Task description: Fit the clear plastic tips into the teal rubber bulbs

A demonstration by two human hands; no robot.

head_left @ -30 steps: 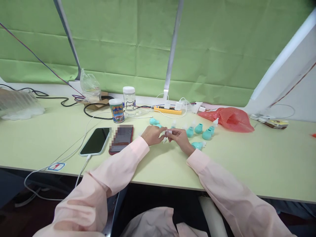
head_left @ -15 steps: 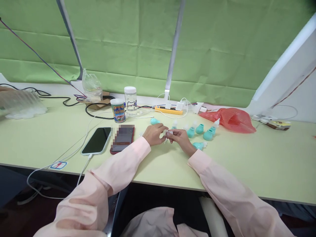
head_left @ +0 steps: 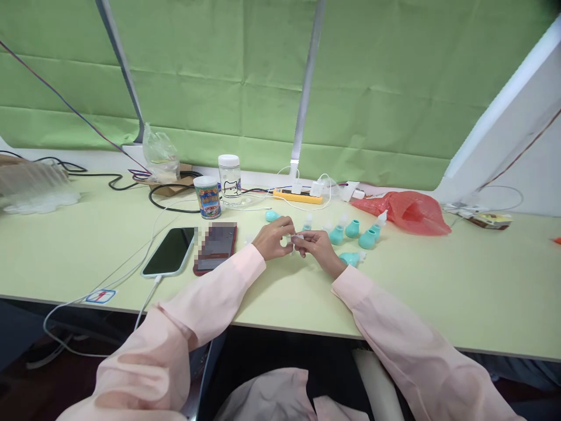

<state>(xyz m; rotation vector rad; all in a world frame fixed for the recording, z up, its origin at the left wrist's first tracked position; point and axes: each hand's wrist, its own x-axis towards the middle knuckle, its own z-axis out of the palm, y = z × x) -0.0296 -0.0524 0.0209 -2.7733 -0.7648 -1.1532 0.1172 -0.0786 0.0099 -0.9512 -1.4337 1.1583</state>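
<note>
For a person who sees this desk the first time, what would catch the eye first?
Probably the red plastic bag, bright at the back right of the desk. Next, the turquoise bulbs, most near the right hand. At the centre, that hand pinches a small whitish piece, with the left hand close beside it.

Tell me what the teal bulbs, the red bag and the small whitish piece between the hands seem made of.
Teal bulbs: probably rubber or silicone, smooth with a soft sheen, evenly coloured. Red bag: likely thin plastic film, glossy, with crumpled, shiny folds. Small whitish piece: perhaps plastic, pale; too hidden to judge its finish.
</note>
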